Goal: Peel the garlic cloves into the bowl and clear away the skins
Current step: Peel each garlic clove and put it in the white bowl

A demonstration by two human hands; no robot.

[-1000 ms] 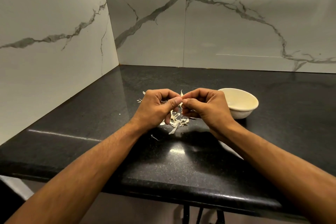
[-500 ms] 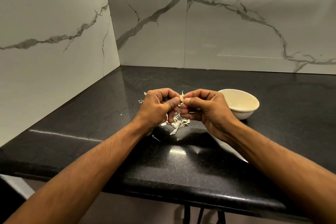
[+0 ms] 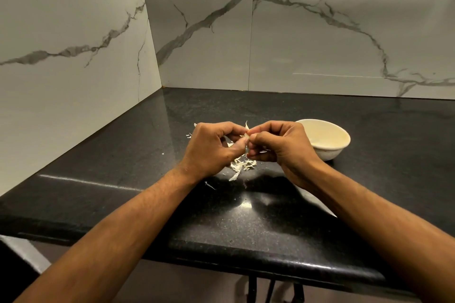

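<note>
Garlic work took place on the black countertop, with the cream bowl standing just right of the right hand. That hand and the left hand met fingertip to fingertip above the scattered skins, both curled and pinching one small garlic clove between them. Its long axis could not be made out. The bowl lay nearer the right hand, which I judged better placed for the drop.
</note>
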